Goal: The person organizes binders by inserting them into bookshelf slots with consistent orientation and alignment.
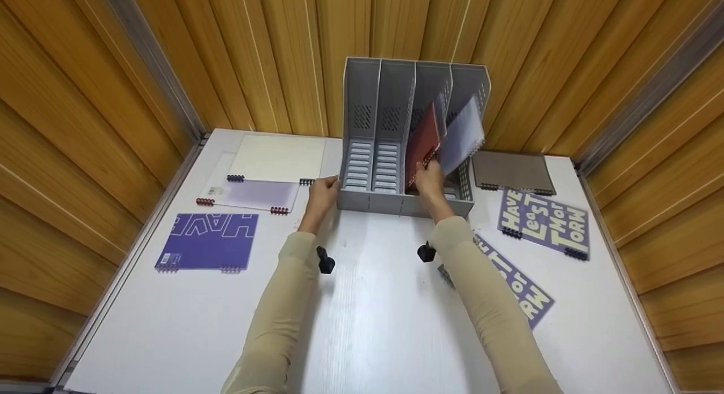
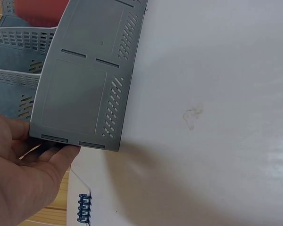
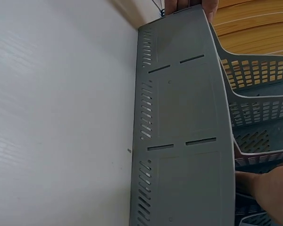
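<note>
A grey file organizer (image 1: 370, 201) with several upright compartments stands at the back of the white table. My left hand (image 1: 322, 200) grips its front left corner; in the left wrist view the left hand (image 2: 26, 169) has thumb and fingers about that corner. In the third compartment from the left stands a red spiral notebook (image 1: 424, 139), its lower spiral edge held by my right hand (image 1: 431, 185). A pale translucent spiral notebook (image 1: 462, 135) leans in the rightmost compartment. The right wrist view shows the right hand (image 3: 276, 190) reaching behind the organizer's front wall, fingertips hidden.
To the left lie a cream notebook (image 1: 277, 158), a clear-covered lilac notebook (image 1: 263, 195) and a purple notebook (image 1: 209, 244). On the right are a brown notebook (image 1: 512, 170) and two lettered purple notebooks, one (image 1: 543, 224) farther back, the other (image 1: 523, 286) partly under the right sleeve. Wooden panels enclose the table.
</note>
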The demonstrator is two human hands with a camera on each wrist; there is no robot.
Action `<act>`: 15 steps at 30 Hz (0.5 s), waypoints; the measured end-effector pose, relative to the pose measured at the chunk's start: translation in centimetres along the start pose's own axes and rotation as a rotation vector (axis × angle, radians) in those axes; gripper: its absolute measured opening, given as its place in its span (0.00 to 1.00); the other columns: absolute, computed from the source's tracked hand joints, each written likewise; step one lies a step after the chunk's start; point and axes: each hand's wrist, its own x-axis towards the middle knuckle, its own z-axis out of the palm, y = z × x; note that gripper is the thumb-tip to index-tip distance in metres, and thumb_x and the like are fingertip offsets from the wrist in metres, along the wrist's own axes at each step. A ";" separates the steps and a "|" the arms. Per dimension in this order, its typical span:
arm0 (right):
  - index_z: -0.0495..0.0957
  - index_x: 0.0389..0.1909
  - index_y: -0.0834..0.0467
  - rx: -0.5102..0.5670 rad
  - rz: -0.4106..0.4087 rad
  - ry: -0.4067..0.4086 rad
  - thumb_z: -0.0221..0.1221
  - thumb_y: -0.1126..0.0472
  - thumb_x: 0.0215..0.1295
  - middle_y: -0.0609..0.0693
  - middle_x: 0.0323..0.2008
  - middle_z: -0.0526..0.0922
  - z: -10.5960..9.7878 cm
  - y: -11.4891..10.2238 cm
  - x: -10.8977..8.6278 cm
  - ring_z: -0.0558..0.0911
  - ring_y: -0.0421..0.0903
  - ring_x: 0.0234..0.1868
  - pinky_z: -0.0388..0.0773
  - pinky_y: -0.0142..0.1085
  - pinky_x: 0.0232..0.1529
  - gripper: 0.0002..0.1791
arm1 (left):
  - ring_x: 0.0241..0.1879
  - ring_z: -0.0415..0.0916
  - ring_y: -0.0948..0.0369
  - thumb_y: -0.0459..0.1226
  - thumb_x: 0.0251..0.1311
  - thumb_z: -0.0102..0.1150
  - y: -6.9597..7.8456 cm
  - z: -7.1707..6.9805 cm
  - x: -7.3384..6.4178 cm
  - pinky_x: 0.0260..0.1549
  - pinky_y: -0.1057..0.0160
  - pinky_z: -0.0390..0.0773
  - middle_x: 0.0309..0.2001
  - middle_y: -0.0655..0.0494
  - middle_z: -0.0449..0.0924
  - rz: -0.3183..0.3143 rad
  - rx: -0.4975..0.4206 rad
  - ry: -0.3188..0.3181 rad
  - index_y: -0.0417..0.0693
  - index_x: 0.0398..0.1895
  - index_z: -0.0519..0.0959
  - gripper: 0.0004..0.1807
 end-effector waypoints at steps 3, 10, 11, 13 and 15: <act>0.68 0.61 0.76 -0.123 0.002 -0.065 0.48 0.69 0.76 0.68 0.56 0.76 -0.3 -0.4 0.1 0.75 0.55 0.52 0.74 0.43 0.52 0.18 | 0.65 0.74 0.51 0.33 0.73 0.51 -0.1 0.0 0.0 0.62 0.56 0.74 0.62 0.41 0.78 0.004 -0.002 -0.006 0.31 0.60 0.78 0.19; 0.77 0.47 0.73 -0.349 -0.070 -0.083 0.52 0.68 0.74 0.60 0.41 0.80 -0.7 -0.1 0.9 0.73 0.48 0.37 0.70 0.34 0.34 0.11 | 0.66 0.72 0.52 0.34 0.73 0.51 0.0 -0.3 -0.1 0.64 0.56 0.73 0.63 0.40 0.77 0.004 -0.033 -0.013 0.31 0.62 0.77 0.20; 0.77 0.48 0.73 -0.321 -0.061 -0.085 0.52 0.68 0.74 0.60 0.41 0.80 -0.8 0.0 1.1 0.74 0.47 0.37 0.71 0.33 0.35 0.11 | 0.65 0.73 0.53 0.34 0.73 0.51 -0.1 -0.3 -0.1 0.63 0.58 0.74 0.63 0.40 0.77 0.001 -0.034 -0.012 0.31 0.62 0.77 0.20; 0.76 0.52 0.73 -0.246 -0.030 -0.092 0.50 0.69 0.76 0.61 0.45 0.80 -1.0 0.2 1.4 0.77 0.49 0.40 0.75 0.34 0.39 0.13 | 0.57 0.77 0.55 0.33 0.74 0.51 -0.1 -0.3 -0.1 0.54 0.62 0.77 0.62 0.40 0.78 -0.004 -0.050 -0.016 0.31 0.62 0.77 0.19; 0.73 0.59 0.74 -0.147 0.004 -0.095 0.47 0.70 0.77 0.64 0.52 0.80 -1.1 0.5 1.8 0.80 0.51 0.48 0.80 0.37 0.49 0.16 | 0.47 0.76 0.56 0.33 0.74 0.50 -0.2 -0.2 -0.2 0.43 0.66 0.76 0.59 0.38 0.80 -0.005 -0.061 -0.020 0.31 0.62 0.77 0.19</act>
